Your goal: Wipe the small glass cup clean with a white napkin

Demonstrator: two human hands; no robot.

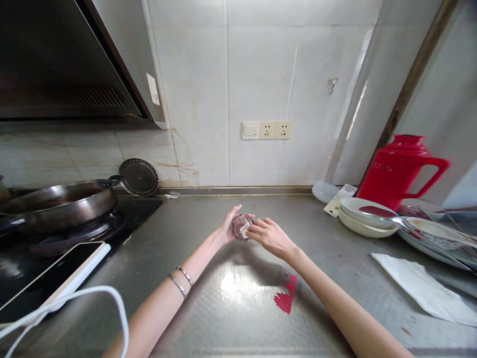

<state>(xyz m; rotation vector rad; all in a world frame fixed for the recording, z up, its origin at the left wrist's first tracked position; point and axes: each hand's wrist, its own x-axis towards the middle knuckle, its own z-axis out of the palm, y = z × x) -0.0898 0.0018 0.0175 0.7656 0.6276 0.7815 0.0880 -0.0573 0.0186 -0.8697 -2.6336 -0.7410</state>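
Observation:
My left hand (228, 224) is wrapped round a small clear glass jar or cup (238, 224), tilted so that its round face shows toward me. A small white piece (245, 229), like tissue or a label, lies against the glass. My right hand (269, 235) pinches that white piece with its fingertips at the right side of the glass. Both hands are above the middle of the metal counter (208, 308). Torn red scraps (285, 294) lie on the counter below my right hand.
Left, a steel pan (63, 204) sits on the black stove, with a phone (55, 283) and white cable (121, 313) nearer. A perforated black disc (139, 177) leans on the wall. Right are a red thermos (395, 171), stacked bowls (367, 226) and a white paper sheet (425, 286).

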